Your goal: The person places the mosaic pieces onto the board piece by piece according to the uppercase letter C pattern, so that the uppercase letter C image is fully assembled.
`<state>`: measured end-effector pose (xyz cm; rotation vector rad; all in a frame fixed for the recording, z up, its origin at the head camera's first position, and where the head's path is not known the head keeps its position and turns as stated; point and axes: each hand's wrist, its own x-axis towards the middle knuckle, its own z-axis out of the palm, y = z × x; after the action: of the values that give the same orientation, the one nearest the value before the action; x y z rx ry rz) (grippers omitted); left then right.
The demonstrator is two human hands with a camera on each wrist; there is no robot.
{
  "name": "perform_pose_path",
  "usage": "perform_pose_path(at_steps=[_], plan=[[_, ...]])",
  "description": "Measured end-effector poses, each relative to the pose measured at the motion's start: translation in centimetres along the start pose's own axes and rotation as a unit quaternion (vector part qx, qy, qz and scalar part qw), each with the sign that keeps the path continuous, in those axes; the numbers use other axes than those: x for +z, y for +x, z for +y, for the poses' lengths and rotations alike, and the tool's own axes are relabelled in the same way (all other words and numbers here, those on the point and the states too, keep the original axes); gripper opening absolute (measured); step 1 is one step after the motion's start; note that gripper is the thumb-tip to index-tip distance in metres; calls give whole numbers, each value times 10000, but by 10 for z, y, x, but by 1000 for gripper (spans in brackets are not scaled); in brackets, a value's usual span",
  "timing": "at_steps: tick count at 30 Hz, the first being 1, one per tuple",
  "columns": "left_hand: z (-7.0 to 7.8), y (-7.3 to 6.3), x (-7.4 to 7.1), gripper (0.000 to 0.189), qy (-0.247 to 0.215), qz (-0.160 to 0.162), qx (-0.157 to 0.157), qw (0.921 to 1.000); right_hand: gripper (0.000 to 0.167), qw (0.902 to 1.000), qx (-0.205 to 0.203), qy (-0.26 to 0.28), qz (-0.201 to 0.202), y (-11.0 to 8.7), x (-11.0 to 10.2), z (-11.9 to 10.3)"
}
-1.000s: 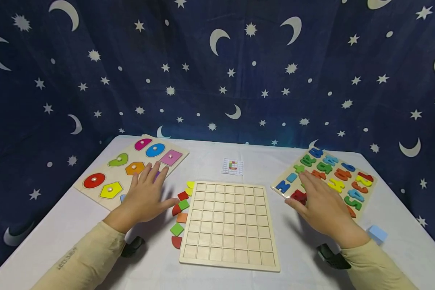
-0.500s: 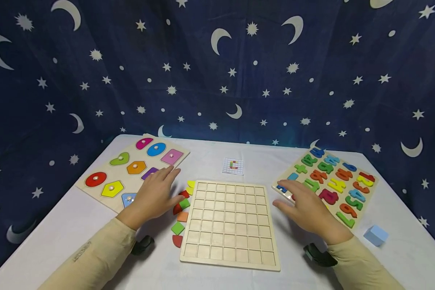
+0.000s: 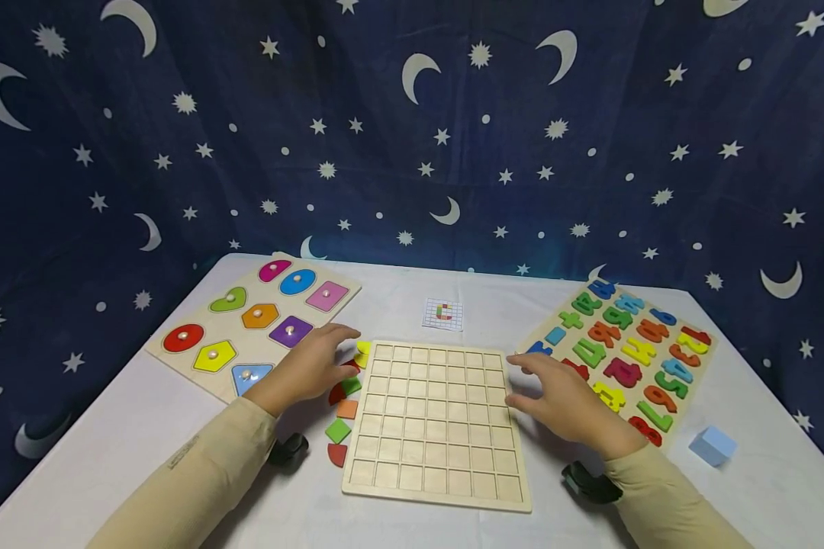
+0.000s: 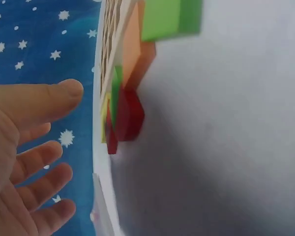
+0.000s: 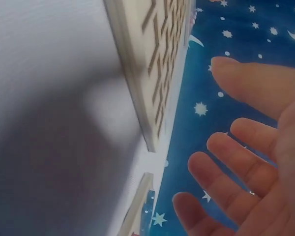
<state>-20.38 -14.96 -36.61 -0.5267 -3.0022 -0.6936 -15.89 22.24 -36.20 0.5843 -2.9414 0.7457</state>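
A square wooden grid board (image 3: 439,427) lies on the white table in the middle of the head view. Along its left edge runs a column of small coloured pieces, among them an orange square (image 3: 346,409), a green square (image 3: 338,431) and a red quarter-circle (image 3: 337,455). My left hand (image 3: 309,366) hovers over the upper pieces, fingers relaxed and holding nothing. On the other side, my right hand (image 3: 563,396) is at the board's right edge with thumb and fingers spread apart. Both wrist views show bare palms, the left hand (image 4: 29,157) and the right hand (image 5: 255,162).
A shape puzzle with knobs (image 3: 230,320) lies at the left. At the right is a board of coloured numbers and letters (image 3: 635,374), with a light-blue block (image 3: 712,446) near it. A small card with a gridded pattern (image 3: 442,313) lies behind the grid board.
Both hands have moved inward toward the grid board, the left from over the shape puzzle and the right from over the number-and-letter board. Nothing has been picked up.
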Motion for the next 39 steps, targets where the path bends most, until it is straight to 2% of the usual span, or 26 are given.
perform_pose_path(at_steps=[5, 9, 14, 27, 39], plan=[[-4, 6, 5, 55, -418, -194, -292, 9985, 60, 9992, 105, 202, -337, 1, 6, -1], [-3, 8, 7, 49, -500, -297, -444, 9973, 61, 9973, 299, 238, -632, 2, 8, -3], [-1, 10, 9, 42, -533, -380, -568, 9962, 63, 9960, 250, 190, -840, 1, 11, -3], [-4, 10, 11, 40, -575, -472, -861, 9935, 56, 9947, 105, -17, -1018, 0, 15, 3], [-3, 17, 11, 39, -578, -639, -878, 9924, 56, 9940, 190, 13, -1077, 0, 11, 4]])
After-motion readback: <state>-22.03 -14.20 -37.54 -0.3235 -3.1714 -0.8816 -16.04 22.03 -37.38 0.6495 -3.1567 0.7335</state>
